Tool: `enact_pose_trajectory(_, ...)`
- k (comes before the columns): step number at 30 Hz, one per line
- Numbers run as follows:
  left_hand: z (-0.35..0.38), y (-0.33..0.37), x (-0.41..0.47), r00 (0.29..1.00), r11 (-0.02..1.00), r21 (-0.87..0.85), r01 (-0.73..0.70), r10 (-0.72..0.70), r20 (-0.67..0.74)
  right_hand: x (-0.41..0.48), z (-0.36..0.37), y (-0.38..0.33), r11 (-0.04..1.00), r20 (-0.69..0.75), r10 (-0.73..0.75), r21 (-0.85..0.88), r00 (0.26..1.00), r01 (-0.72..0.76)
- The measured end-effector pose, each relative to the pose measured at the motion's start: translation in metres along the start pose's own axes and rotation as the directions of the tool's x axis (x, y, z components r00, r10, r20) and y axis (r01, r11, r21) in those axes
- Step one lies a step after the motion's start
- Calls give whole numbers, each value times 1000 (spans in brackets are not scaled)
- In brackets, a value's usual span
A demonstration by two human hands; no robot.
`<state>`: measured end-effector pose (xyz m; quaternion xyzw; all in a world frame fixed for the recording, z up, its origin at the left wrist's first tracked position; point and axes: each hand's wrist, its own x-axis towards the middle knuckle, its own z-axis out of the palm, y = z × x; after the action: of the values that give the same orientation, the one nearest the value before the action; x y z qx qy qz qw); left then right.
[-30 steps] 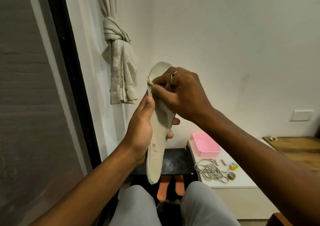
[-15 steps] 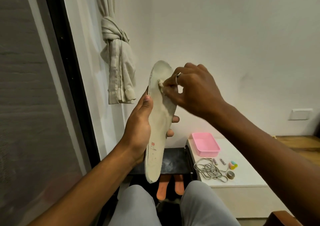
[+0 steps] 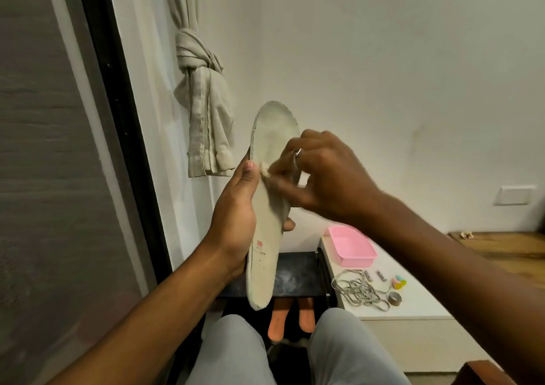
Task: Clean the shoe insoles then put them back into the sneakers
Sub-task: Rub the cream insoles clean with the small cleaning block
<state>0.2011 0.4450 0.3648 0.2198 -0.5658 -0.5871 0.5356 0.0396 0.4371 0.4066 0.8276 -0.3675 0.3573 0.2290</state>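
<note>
The left hand (image 3: pixel 236 210) holds the off-white insole (image 3: pixel 272 125) upright, toe end up, above the lap, with the thumb along its left edge and the fingers (image 3: pixel 288 225) curled round behind it. The right hand (image 3: pixel 327 175), motion-blurred, pinches a small pale wad (image 3: pixel 264 169) and presses it on the insole's face just beside the left thumb tip. A second ago the wad sat at the left edge near the toe, so it has travelled down towards mid-length. Two orange insoles (image 3: pixel 277 322) show between the knees, and a pink tray (image 3: pixel 352 246) and grey laces (image 3: pixel 358 291) rest on the white tabletop (image 3: pixel 413 302).
</note>
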Motion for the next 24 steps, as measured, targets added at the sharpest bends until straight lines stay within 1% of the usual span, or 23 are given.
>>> enact_pose_trajectory(2, -1, 0, 1, 1000, 1000, -8, 4, -4, -13, -7, 2, -7, 999, 62, -48, -10, 997, 49)
enact_pose_trajectory(3, -1, -1, 1, 1000, 1000, 2, 5, -5, -7, -7, 1, -4, 999, 51, -37, -30, 998, 39)
enact_pose_trajectory(6, 0, 1, 0, 1000, 999, 49, 15, -17, 23, 3, -5, 13, 993, -84, 35, -105, 996, -44)
enact_pose_trajectory(7, 0, 1, -1, 1000, 999, 50, 16, -17, 24, 4, -5, 14, 993, -101, 41, -107, 994, -51)
enact_pose_trajectory(9, 0, 3, -1, 1000, 1000, 23, 5, -6, 15, 1, -3, 5, 998, -54, -10, -70, 998, 6)
enact_pose_trajectory(11, 0, 4, -1, 1000, 1000, -14, -2, 2, -11, -7, 2, -8, 996, 59, -79, -44, 995, 81)
enact_pose_trajectory(12, 1, 4, -2, 1000, 1000, -25, -2, 2, -22, -10, 2, -10, 994, 94, -90, -48, 991, 95)
enact_pose_trajectory(13, 1, 3, -2, 1000, 1000, -26, 1, -1, -21, -9, 1, -7, 994, 92, -84, -62, 992, 90)
enact_pose_trajectory(14, 1, 3, -2, 1000, 1000, -12, 6, -6, -11, -7, -1, -1, 994, 53, -64, -84, 997, 68)
enact_pose_trajectory(16, 1, 3, -2, 1000, 999, 32, 13, -13, 17, 1, -5, 12, 991, -70, -10, -131, 998, 1)
enact_pose_trajectory(17, 1, 2, -2, 1000, 999, 43, 15, -16, 19, 3, -5, 16, 990, -104, 5, -139, 995, -20)
enact_pose_trajectory(18, 1, 2, -2, 1000, 999, 39, 18, -18, 15, 3, -5, 14, 991, -102, 0, -131, 995, -14)
enact_pose_trajectory(22, -1, -1, 2, 999, 999, -34, -13, 11, -46, -14, 3, -11, 994, 86, -105, -21, 991, 107)
enact_pose_trajectory(23, -1, -1, 2, 999, 999, -38, -16, 14, -49, -16, 3, -12, 993, 107, -115, -21, 988, 118)
enact_pose_trajectory(24, 0, -1, 2, 999, 999, -35, -11, 10, -40, -15, 1, -8, 993, 98, -108, -32, 989, 111)
